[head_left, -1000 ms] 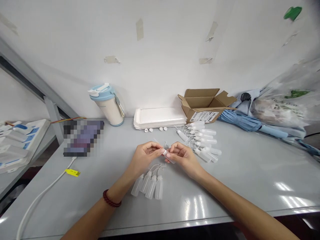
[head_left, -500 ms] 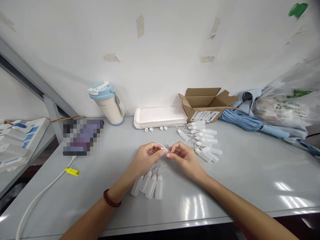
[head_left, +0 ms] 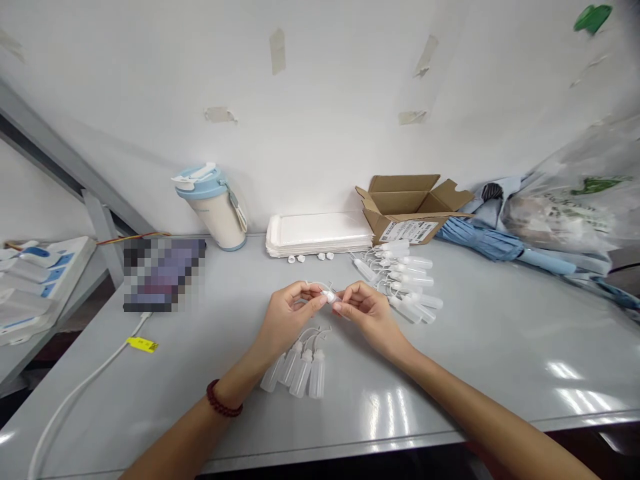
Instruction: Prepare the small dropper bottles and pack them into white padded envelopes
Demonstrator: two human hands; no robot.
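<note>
Over the middle of the table, my left hand (head_left: 290,315) and my right hand (head_left: 369,316) meet at one small plastic squeeze bottle. Its white cap (head_left: 329,297) shows between the fingertips, and a thin pale tether arcs above my left fingers. My left thumb and index finger pinch the cap end. The right fingers close round the clear body, which they mostly hide. Several like bottles (head_left: 300,373) lie side by side below my left hand, tethers pointing away from me. A looser pile of such bottles (head_left: 407,280) lies beyond my right hand.
At the back stand a stack of white packets (head_left: 320,230) with several small white caps (head_left: 300,259) before it, an open cardboard box (head_left: 410,213) and a tumbler (head_left: 217,213). A phone (head_left: 167,277) with a cable (head_left: 95,373) is left; a folded blue umbrella (head_left: 480,240) is right.
My left fingertips have shifted slightly on the bottle, and more of the white cap shows now. Both hands stay in nearly the same place; the camera view has moved a little.
</note>
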